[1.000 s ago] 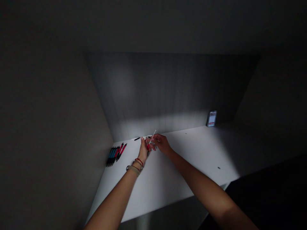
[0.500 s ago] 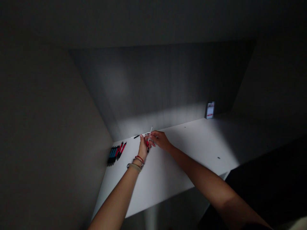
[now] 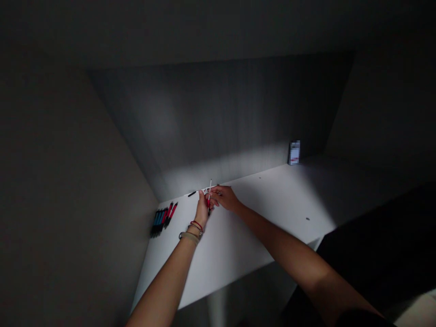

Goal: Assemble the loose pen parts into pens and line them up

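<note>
My left hand, with bands at the wrist, is closed around a red and black pen barrel held upright. A thin white refill sticks up out of the barrel. From the right, my right hand reaches in with its fingertips pinched at the refill; exactly how they grip it is too small to make out. Just behind my left hand, a small black pen part lies near the wall. More small pieces behind the fingers are partly hidden.
Several blue and red pens lie side by side at the left end of the white tabletop. A phone with a lit screen leans on the grey back panel. A small dark spot marks the right side.
The refill and barrel have swung from a rightward lean to nearly upright. Both hands stay together in almost the same place, and the whole view has shifted slightly.
</note>
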Action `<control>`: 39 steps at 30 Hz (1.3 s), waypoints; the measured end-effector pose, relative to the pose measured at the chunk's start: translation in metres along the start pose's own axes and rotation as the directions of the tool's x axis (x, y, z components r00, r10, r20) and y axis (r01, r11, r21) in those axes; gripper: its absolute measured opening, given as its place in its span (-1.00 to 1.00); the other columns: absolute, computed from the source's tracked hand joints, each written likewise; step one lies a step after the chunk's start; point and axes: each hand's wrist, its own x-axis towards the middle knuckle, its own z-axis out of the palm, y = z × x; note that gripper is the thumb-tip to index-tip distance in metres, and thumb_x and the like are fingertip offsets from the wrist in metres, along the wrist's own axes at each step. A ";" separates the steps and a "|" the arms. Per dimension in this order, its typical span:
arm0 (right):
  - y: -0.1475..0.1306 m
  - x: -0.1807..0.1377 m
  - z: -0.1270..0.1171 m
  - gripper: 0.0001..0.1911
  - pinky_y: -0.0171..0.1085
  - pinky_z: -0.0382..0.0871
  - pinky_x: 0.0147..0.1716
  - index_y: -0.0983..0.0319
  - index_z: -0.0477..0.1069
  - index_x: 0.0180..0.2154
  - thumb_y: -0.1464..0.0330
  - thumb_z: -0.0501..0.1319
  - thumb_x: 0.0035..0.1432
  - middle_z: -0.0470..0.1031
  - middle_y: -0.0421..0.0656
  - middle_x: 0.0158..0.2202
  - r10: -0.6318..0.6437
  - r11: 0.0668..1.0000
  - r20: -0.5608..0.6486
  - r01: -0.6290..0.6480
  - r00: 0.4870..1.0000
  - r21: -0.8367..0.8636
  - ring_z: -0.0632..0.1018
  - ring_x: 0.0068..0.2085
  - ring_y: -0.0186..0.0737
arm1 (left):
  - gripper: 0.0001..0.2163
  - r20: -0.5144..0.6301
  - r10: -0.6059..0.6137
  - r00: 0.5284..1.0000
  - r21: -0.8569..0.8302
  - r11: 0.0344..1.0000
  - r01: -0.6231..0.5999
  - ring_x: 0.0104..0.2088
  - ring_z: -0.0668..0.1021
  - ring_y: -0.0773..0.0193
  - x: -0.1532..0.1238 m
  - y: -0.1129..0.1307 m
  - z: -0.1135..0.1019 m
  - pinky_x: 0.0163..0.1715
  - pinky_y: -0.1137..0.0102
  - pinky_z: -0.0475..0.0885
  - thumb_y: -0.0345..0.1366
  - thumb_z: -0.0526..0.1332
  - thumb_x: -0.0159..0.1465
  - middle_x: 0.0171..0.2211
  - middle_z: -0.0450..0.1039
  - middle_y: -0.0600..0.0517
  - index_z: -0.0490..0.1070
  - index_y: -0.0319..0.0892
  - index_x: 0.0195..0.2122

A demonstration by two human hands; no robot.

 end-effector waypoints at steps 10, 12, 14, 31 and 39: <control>0.014 0.017 -0.039 -0.51 -0.34 0.45 -0.39 0.23 0.53 -0.10 0.03 0.03 0.33 0.62 -0.12 -0.23 0.124 0.977 -0.479 -0.191 0.869 -0.092 0.55 -0.35 -0.27 | -0.22 -0.038 0.002 0.999 0.023 1.000 -0.001 -0.66 0.24 0.38 0.001 0.001 -0.003 -0.63 0.46 0.15 0.43 -0.11 0.23 -0.63 0.44 -0.04 0.50 -0.26 -0.31; 0.022 0.018 -0.048 -0.61 -0.28 0.49 -0.25 0.22 0.54 -0.14 0.14 0.04 0.35 0.62 -0.13 -0.23 0.154 0.931 -0.505 -0.296 0.849 -0.214 0.57 -0.29 -0.24 | -0.24 -0.056 0.003 0.998 0.014 1.000 -0.003 -0.66 0.25 0.38 0.001 0.001 -0.003 -0.64 0.47 0.15 0.41 -0.08 0.24 -0.63 0.44 -0.03 0.50 -0.27 -0.30; 0.030 0.015 -0.052 -0.75 -0.23 0.45 -0.05 0.20 0.57 -0.20 0.27 0.14 0.30 0.63 -0.12 -0.18 0.179 0.815 -0.440 -0.384 0.880 -0.434 0.58 -0.15 -0.19 | -0.30 -0.086 0.001 0.996 -0.011 1.000 -0.002 -0.67 0.25 0.38 0.002 0.001 -0.002 -0.66 0.47 0.15 0.37 -0.03 0.26 -0.63 0.44 -0.01 0.48 -0.26 -0.26; 0.043 -0.002 -0.039 -0.75 -0.28 0.29 0.06 0.20 0.58 -0.08 0.26 0.29 0.24 0.49 -0.04 0.05 0.331 0.450 -0.226 -0.364 0.916 -0.815 0.47 0.06 -0.12 | -0.60 -0.324 0.365 0.873 0.105 0.931 -0.350 -0.66 0.25 0.42 -0.006 0.029 -0.004 -0.68 0.54 0.10 0.15 0.11 0.36 -0.58 0.35 0.15 0.35 -0.11 -0.09; 0.039 -0.002 -0.037 -0.70 -0.26 0.30 0.07 0.22 0.57 -0.03 0.28 0.23 0.26 0.49 0.00 0.06 0.329 0.461 -0.215 -0.356 0.919 -0.813 0.48 0.06 -0.09 | -0.66 -0.395 0.469 0.790 0.182 0.883 -0.434 -0.62 0.25 0.41 -0.006 0.031 -0.008 -0.60 0.53 0.14 0.06 0.14 0.37 -0.63 0.23 0.18 0.33 -0.13 -0.31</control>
